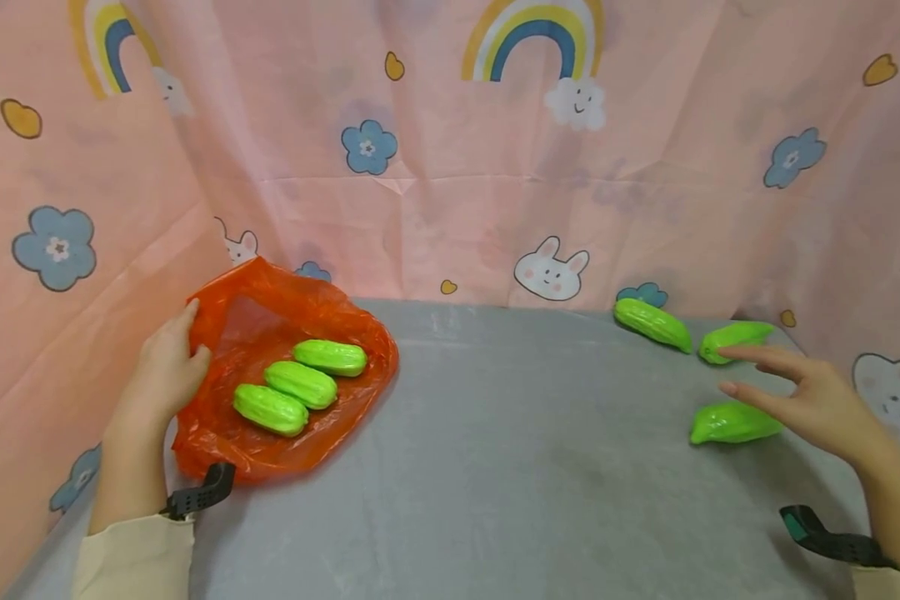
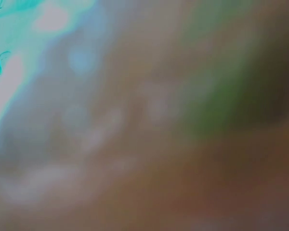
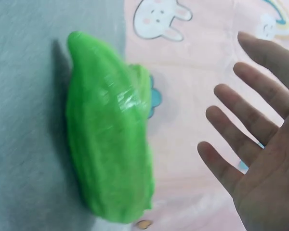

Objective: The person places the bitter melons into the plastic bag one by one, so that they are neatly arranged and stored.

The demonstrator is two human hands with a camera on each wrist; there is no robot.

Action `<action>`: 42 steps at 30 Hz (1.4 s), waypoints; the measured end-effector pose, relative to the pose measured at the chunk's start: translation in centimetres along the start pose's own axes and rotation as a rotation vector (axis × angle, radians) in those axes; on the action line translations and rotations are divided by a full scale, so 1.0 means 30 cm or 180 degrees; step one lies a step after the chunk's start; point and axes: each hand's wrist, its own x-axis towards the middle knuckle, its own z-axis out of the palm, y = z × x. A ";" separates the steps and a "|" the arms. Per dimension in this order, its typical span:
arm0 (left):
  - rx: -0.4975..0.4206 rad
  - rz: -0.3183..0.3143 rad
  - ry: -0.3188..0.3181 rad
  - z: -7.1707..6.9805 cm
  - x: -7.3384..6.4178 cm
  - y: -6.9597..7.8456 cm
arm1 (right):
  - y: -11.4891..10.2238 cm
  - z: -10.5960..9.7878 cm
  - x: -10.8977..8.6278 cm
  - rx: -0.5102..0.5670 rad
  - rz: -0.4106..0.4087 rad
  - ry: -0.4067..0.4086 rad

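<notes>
While the right hand (image 1: 827,404) hung empty, three gourds (image 1: 300,385) lay bagged

Although that hand hovered near the closest loose gourd (image 1: 735,423) on the counter (image 1: 510,450), its grip stood apart, fingers spread, clasping nothing. Across from it, the left hand (image 1: 163,367) touched the edge of an open orange plastic bag (image 1: 333,437); whether that grip pinched it could not be told, the left wrist view being blurred. The three ridged green gourds lay side by side inside. Farther back on the right, two more gourds (image 1: 651,325) rested near the patterned pink cloth (image 1: 450,217). The step in hand looked like picking up a loose gourd; the next move seemed to call for closing the right fingers round one.
</notes>
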 end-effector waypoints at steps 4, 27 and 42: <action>-0.0018 0.0003 0.0007 0.000 0.003 0.003 | 0.040 0.006 -0.004 0.0131 0.0094 -0.0130; -0.0041 -0.0026 -0.0014 0.004 0.003 0.004 | 0.199 0.054 -0.020 0.0145 0.0434 -0.0771; -0.0024 -0.0062 -0.0036 0.000 0.000 0.006 | 0.198 0.098 -0.006 -0.0067 0.0613 -0.0652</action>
